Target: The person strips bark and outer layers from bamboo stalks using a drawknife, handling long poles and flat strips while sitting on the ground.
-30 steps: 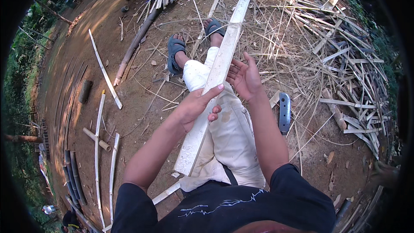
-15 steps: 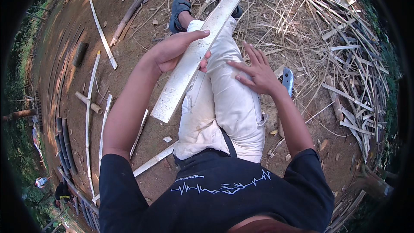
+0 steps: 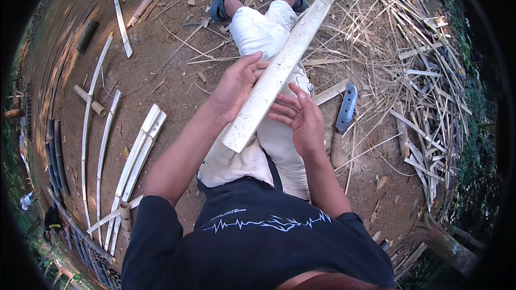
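A long split bamboo strip [image 3: 279, 67] slants over my lap, its pale inner face up. Its near end is above my thighs and its far end is beyond my feet. My left hand [image 3: 234, 88] supports it from the left edge, thumb raised off the face and fingers partly hidden behind the strip. My right hand [image 3: 305, 121] is at the right edge, palm turned toward it, fingers spread and their tips close to the edge; whether they touch it I cannot tell. A broad blade with holes [image 3: 347, 107] lies on the ground to my right.
Split bamboo pieces [image 3: 137, 153] and longer strips [image 3: 88, 123] lie at left, with a short bamboo tube [image 3: 90, 100] and dark bamboo poles [image 3: 58, 156]. At right is a heap of bamboo slivers [image 3: 430, 118]. Shavings [image 3: 355, 37] cover the ground past my legs.
The bamboo strip has shifted right. My left thumb has come off its face. My right hand has left my thigh and turned palm inward beside the strip. My view has swung left.
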